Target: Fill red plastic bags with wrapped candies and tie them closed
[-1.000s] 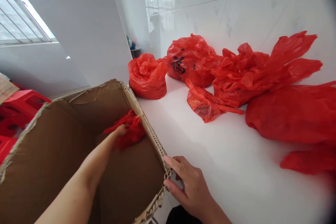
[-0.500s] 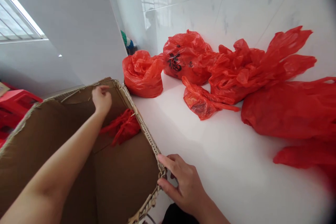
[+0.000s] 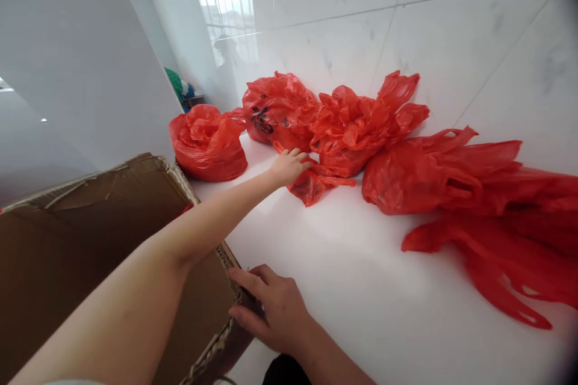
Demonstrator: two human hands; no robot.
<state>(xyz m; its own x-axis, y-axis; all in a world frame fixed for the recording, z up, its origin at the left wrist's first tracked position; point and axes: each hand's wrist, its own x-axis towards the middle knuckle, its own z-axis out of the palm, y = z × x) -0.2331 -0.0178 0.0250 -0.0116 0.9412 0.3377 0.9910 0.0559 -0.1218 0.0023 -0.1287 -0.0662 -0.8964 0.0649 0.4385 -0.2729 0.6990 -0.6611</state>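
Two hands in view. Left hand (image 3: pixel 291 166) lies spread, fingers resting on the small crumpled red bag (image 3: pixel 311 183), which sits at its 4 o'clock, long axis running 10 to 4. Right hand (image 3: pixel 271 310) grips the cardboard box (image 3: pixel 90 234) rim, well apart. Roughly six red plastic bags on the white worktop (image 3: pixel 361 289); exact count uncertain at 3 o'clock.

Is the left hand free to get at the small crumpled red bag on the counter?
Probably yes. The left hand already lies on the small crumpled red bag with nothing between them; the right hand is on the cardboard box rim, out of the way.
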